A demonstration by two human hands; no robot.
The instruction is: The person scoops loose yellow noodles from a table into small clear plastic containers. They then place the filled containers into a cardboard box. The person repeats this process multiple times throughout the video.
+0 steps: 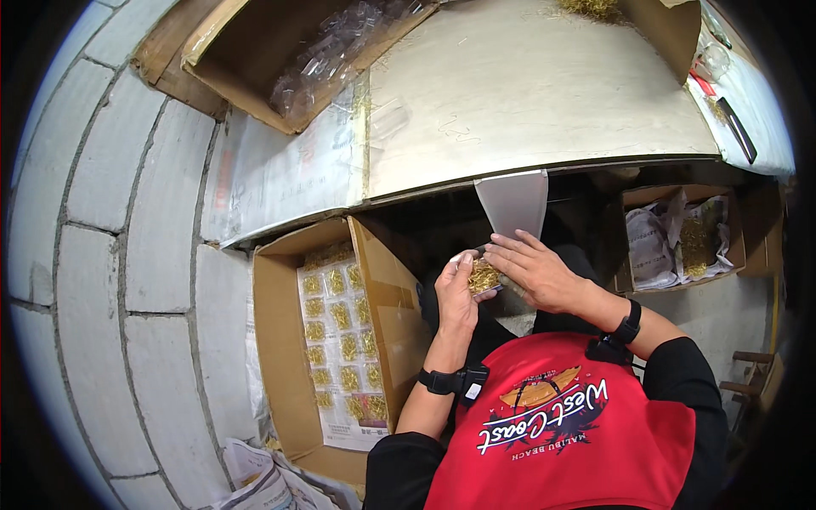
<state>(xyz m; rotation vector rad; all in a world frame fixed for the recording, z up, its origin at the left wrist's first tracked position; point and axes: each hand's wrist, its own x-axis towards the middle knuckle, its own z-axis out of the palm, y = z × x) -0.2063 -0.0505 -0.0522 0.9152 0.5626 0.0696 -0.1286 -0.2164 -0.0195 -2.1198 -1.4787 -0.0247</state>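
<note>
My left hand [456,297] is closed around a small clear pack of gold-coloured bits [484,277], with the thumb along its near left side. My right hand [544,276] lies over the far right part of the pack, its fingers stretched out and touching it. The bits look like thin metal pieces, too small to name. Part of the pack is hidden under the right palm. Beyond my hands, a pale grey chute-like piece [515,201] hangs down from the table edge.
At left, an open cardboard box [387,293] holds rows of similar filled packs [342,319]. The table [544,93] carries a carton [246,81] of clear plastic cases [327,59] and a gold pile [588,7]. At right stands a paper-lined box [680,279]. Black-handled tool [738,132] lies far right.
</note>
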